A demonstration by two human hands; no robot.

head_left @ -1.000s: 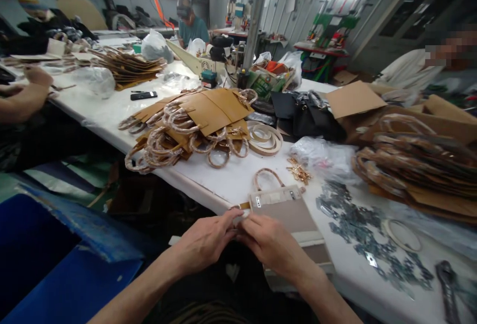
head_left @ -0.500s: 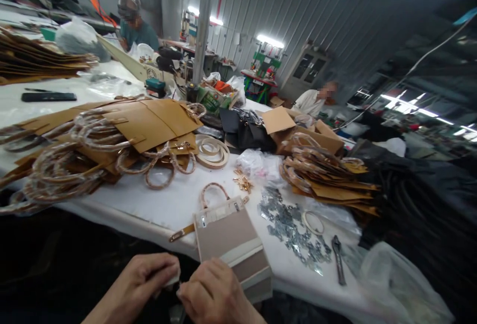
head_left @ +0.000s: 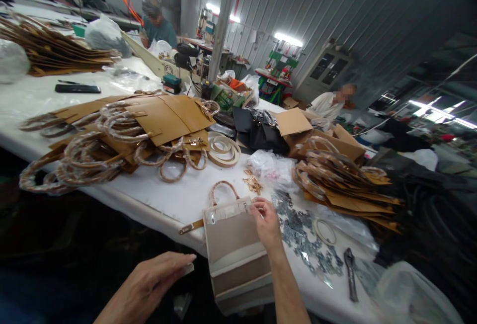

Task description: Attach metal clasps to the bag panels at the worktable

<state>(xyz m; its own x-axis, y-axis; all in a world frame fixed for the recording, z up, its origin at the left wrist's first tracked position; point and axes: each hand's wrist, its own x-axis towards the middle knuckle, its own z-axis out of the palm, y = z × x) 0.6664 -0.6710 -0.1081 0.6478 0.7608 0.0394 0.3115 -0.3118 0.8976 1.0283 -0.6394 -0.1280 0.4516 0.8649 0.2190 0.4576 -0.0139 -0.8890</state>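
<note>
A half-made bag panel (head_left: pixel 234 234), taupe with pale strips, hangs over the table's front edge. At its top are a plastic-wrapped handle (head_left: pixel 224 183) and small metal fittings. My right hand (head_left: pixel 265 219) is at the panel's top right corner, its fingers closed on the edge beside a metal fitting. My left hand (head_left: pixel 156 279) is apart from the panel, low and to its left, fingers pressed together with a small white piece (head_left: pixel 189 268) at the thumb tip. A brown strap with a buckle (head_left: pixel 191 227) sticks out left of the panel.
Flat metal plates (head_left: pixel 301 234) lie scattered to the right, near pliers (head_left: pixel 351 274) and a tape ring (head_left: pixel 325 231). Gold hardware (head_left: pixel 253 183) lies behind the panel. Tan bag pieces with wrapped handles (head_left: pixel 167 120) are piled left, more (head_left: pixel 346 190) right. Two people sit farther back.
My right hand has moved from beside my left hand up to the panel's top right corner. My left hand stays low with the white piece. The view has shifted slightly.
</note>
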